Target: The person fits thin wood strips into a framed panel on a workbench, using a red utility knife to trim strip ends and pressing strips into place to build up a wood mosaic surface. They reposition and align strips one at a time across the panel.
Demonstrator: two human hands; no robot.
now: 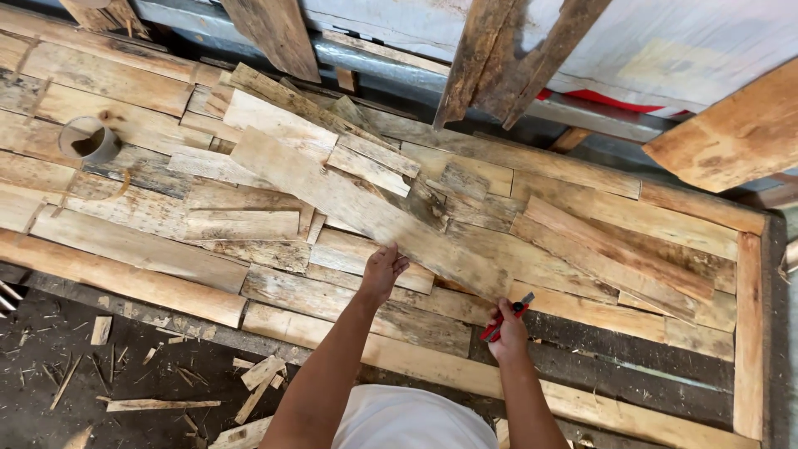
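One long pale plank (366,204) lies loose on top of the bench of boards (582,249), its long axis running from 10 o'clock down to 4 o'clock. We rest our left hand (382,270) on its near edge at mid-length, fingers curled over the wood. Our right hand (509,326), closed around a red marker (507,318), sits at the plank's lower end, tip touching it. At 9 o'clock, well apart, stands a tape roll (90,139)
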